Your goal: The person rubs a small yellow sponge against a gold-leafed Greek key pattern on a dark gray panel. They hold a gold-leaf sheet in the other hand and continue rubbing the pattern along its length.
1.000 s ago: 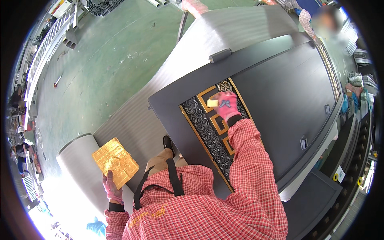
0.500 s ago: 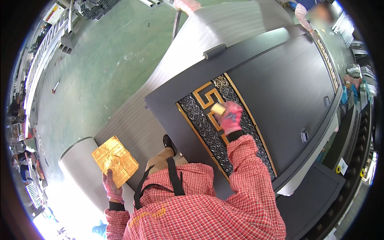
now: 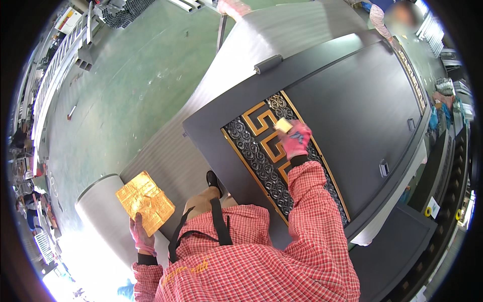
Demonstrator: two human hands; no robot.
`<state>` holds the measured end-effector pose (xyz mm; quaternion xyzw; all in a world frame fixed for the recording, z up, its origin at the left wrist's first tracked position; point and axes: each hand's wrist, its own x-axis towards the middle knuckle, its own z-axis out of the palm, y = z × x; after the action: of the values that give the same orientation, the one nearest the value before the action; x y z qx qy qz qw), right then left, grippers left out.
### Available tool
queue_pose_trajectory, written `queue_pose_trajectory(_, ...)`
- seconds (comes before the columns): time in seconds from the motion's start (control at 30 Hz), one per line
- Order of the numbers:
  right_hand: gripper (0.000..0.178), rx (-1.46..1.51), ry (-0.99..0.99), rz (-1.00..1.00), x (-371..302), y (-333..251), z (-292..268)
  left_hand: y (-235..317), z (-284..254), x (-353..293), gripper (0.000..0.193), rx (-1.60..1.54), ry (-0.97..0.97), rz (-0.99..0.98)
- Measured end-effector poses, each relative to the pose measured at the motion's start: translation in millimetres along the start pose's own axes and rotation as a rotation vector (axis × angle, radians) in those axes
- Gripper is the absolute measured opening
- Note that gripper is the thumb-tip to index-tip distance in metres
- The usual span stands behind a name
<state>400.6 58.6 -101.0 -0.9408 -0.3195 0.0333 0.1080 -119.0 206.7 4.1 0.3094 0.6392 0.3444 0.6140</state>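
Note:
My right hand point(image 3: 296, 140), in a pink glove, is closed on a small pale yellow sponge point(image 3: 284, 125). It hovers at or touches the ornamental band of a dark grey panel point(image 3: 347, 100); contact cannot be made out. The band has a gold key-pattern strip point(image 3: 258, 120) between rows of black scrollwork point(image 3: 251, 148), with thin gold edging. At the lower left, my left hand point(image 3: 142, 235), also gloved in pink, grips a flat, crinkled gold-foil-covered board point(image 3: 146, 200) by its near edge, with the thumb on top.
Under the panel lies grey sheeting, with a large roll point(image 3: 103, 204) at the left. Another person's arm point(image 3: 380, 22) reaches the panel's far right end, near a second gold-patterned strip point(image 3: 411, 78). A dark panel point(image 3: 397, 251) rests at the lower right. Metal tubes point(image 3: 121, 12) are stacked far left.
My right hand and the sponge have moved slightly up and to the right, uncovering more of the gold key pattern. My left hand and the gold board stay in place.

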Motion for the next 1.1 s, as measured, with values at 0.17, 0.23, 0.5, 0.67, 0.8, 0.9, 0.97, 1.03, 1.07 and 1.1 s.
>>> queue_pose_trajectory(0.17, 0.039, 0.007, -0.004, 0.158, 6, 8, -13, -7, -10, 4, 0.046, 0.001, 0.005, 0.002)
queue_pose_trajectory(0.23, 0.035, 0.210, 0.063, 0.099, -2, 1, -24, -8, -11, 6, 0.046, -0.005, 0.002, 0.007)
queue_pose_trajectory(0.5, 0.020, -0.087, -0.356, -0.414, -45, -13, -2, -3, -2, 3, 0.044, -0.003, -0.051, -0.024)
queue_pose_trajectory(0.67, 0.029, -0.006, -0.365, -0.254, -60, 7, -37, -9, -5, 2, 0.044, -0.006, -0.028, -0.021)
queue_pose_trajectory(0.8, 0.029, 0.003, -0.264, -0.324, -74, 3, -15, -9, 2, -2, 0.044, 0.024, -0.066, -0.019)
queue_pose_trajectory(0.9, 0.021, -0.032, -0.241, -0.242, -80, 14, -23, -8, 1, 1, 0.044, 0.003, -0.062, 0.008)
queue_pose_trajectory(0.97, 0.020, 0.067, -0.100, -0.174, -80, 19, -21, -10, -5, 1, 0.044, -0.003, -0.031, -0.007)
queue_pose_trajectory(1.03, 0.021, 0.073, -0.096, -0.316, -87, 11, -16, -9, -3, 0, 0.044, 0.007, 0.012, -0.053)
queue_pose_trajectory(1.07, 0.021, 0.076, -0.094, -0.387, -89, 8, -14, -9, -1, -1, 0.044, 0.018, -0.002, -0.048)
queue_pose_trajectory(1.1, 0.019, -0.023, -0.071, -0.456, -84, 11, -9, -9, 0, -3, 0.044, 0.026, -0.015, -0.039)
